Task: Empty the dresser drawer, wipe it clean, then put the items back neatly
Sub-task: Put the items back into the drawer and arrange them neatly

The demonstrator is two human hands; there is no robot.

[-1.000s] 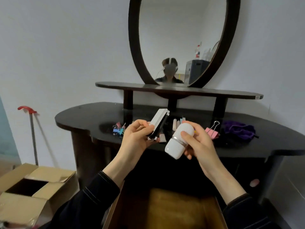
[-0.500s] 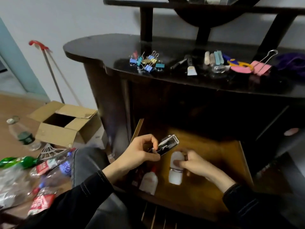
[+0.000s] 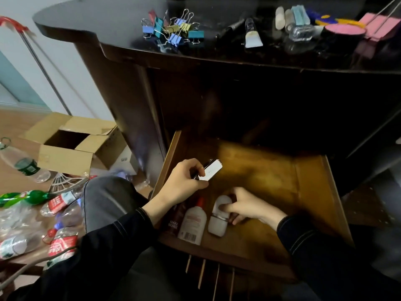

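Open drawer point(image 3: 308, 181) below the dresser top point(image 3: 108, 25). In its front left corner, 3 containers lie side by side: dark tube point(image 3: 174, 218) leftmost, bottle point(image 3: 192, 222) in the middle, capsule-shaped container point(image 3: 219, 218) rightmost. Binder clips point(image 3: 173, 29) lie on the dresser top; cardboard box point(image 3: 73, 146) on the floor, left.

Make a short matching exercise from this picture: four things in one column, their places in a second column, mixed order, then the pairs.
Things:
1. white capsule-shaped container
2. flat white-faced case
3. binder clips
4. cardboard box

Places:
A. on the dresser top
B. on the floor
C. in the left hand, above the drawer
D. on the drawer bottom, under the right hand

Pairs: 1-D, 2-C, 3-A, 4-B
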